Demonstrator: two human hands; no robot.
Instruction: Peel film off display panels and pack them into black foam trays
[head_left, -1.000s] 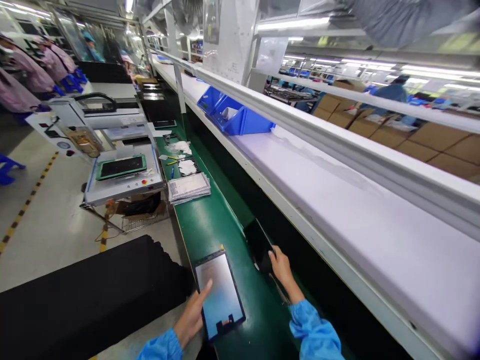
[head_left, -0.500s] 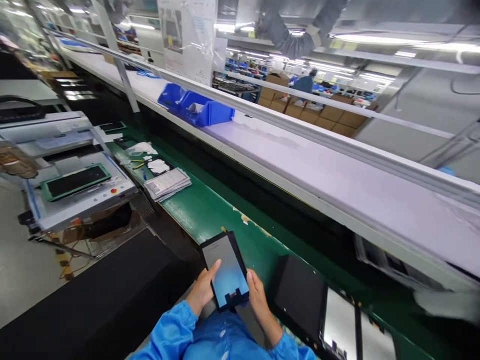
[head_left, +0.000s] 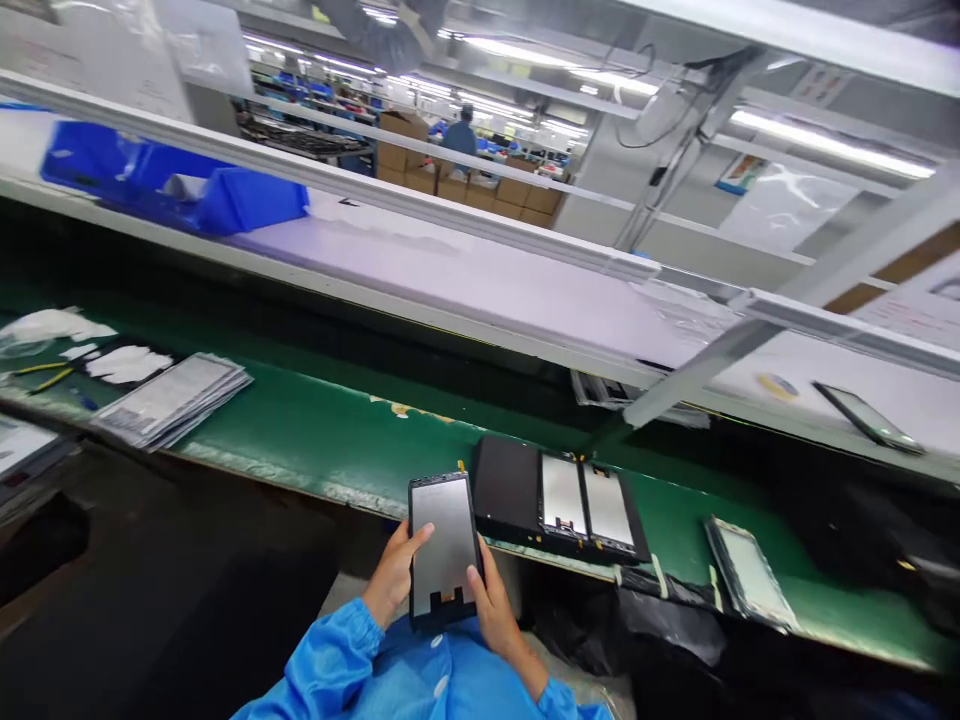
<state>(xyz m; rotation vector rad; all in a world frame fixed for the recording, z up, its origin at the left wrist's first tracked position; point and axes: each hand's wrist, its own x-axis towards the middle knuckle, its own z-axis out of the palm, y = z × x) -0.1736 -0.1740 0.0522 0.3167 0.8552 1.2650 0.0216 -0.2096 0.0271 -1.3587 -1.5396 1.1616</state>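
Bright ceiling tubes [head_left: 525, 55] light the scene; deep shadow lies under the shelf [head_left: 480, 280]; left edge blurs.

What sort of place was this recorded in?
Likely an electronics workshop: a held screen panel, a long green bench with more panels, and blue bins on the shelf above.

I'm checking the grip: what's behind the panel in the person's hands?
Past the top edge of the panel, green bench shows; past the lower edge, blue clothing. Its back is hidden, as is any part of the left hand or right hand behind it.
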